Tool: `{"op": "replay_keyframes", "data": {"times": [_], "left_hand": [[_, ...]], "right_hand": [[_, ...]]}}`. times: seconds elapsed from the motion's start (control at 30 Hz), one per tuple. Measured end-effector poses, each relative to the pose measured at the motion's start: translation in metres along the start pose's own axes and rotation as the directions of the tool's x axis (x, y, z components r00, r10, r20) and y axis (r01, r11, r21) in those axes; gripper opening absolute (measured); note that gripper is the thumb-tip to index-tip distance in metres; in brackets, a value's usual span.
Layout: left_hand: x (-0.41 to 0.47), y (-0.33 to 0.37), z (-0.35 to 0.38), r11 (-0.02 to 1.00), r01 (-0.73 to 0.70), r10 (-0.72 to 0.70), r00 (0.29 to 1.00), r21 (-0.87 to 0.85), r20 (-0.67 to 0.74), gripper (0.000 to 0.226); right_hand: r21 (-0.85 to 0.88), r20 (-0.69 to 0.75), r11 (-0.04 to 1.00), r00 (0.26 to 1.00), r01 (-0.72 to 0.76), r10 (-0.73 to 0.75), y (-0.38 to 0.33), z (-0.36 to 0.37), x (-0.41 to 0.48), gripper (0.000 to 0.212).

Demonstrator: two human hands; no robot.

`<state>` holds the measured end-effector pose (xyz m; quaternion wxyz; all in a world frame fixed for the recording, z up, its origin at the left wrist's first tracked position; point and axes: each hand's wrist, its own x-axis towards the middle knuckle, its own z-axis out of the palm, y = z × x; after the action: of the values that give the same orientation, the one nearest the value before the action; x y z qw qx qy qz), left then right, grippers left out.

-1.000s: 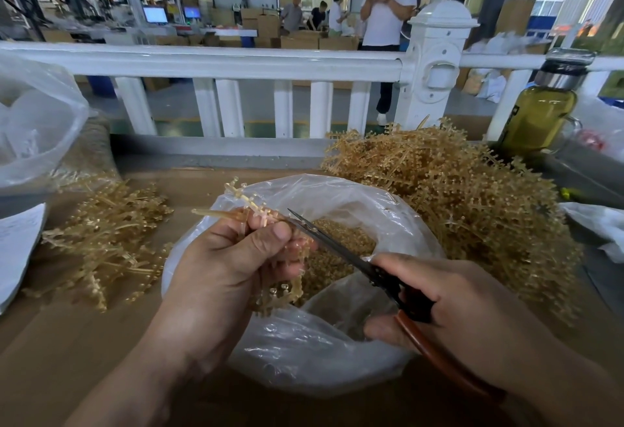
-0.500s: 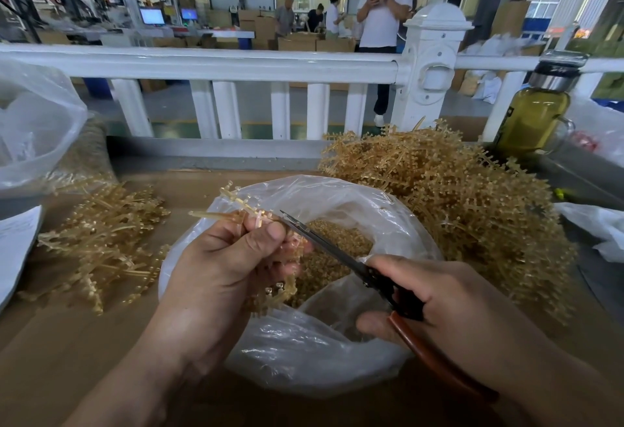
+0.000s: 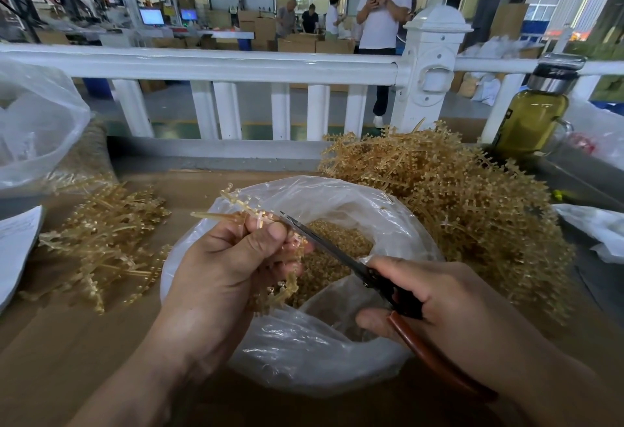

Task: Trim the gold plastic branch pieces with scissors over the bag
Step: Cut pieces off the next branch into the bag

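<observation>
Head view, trimming over bag. L hand (image 3: pixel 223 268): raised above the near-left part of the bag mouth, back of hand to camera, thumb and fingers clamped on a gold plastic branch piece (image 3: pixel 236 215). The stem pokes out leftward past the knuckles, and knobbed twigs show above and below the fist. R hand (image 3: pixel 449 301): comes in from the near-right, fingers curled round the red-brown handles of the dark-bladed metal scissors (image 3: pixel 324 245), index finger stretched along the top. The blades angle up-left across the bag opening and look nearly closed, w/ the tip just beside the L thumb. Hands are apart, joined only via scissors and branch.

Containers: clear crumpled plastic bag (image 3: pixel 304 359), centre of the brown tabletop (image 3: pixel 67 342) toward the near edge, mouth open, holding a heap of small gold trimmed bits (image 3: pixel 351 241). A second clear plastic bag (image 3: pixel 37 129) sits at the far-left corner; contents hard to make out. A glass bottle w/ steel cap (image 3: pixel 530 122), at the far-right corner, holds yellow-green liquid.

Loose stock: large tangled pile of gold branches (image 3: pixel 472 217) on the right side, touching the bag; smaller gold branch pile (image 3: pixel 108 244) on the left side. White fence railing (image 3: pixel 202 65) runs behind the far edge.
</observation>
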<state>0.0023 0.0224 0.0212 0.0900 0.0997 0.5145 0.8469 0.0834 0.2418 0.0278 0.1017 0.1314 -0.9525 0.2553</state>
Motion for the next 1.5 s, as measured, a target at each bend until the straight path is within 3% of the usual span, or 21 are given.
{"op": "replay_keyframes", "data": {"times": [0.7,1.2,1.5], "left_hand": [[-0.0008,-0.0034,-0.0009,1.000,-0.006,0.006,1.000,0.009,-0.010,0.020],[0.0003,-0.0050,-0.0018,1.000,-0.022,0.022,1.000,0.009,0.013,0.028],[0.0001,-0.0064,-0.0018,0.999,-0.029,0.029,1.000,0.025,0.008,0.010]], "right_hand": [[-0.033,-0.025,0.999,0.999,0.019,-0.020,0.0021,-0.0012,0.0003,0.044],[-0.022,-0.023,1.000,1.000,0.003,-0.003,0.0018,-0.0024,-0.0006,0.051],[-0.020,0.001,1.000,1.000,0.006,-0.006,0.0010,-0.0025,0.0000,0.044]]}}
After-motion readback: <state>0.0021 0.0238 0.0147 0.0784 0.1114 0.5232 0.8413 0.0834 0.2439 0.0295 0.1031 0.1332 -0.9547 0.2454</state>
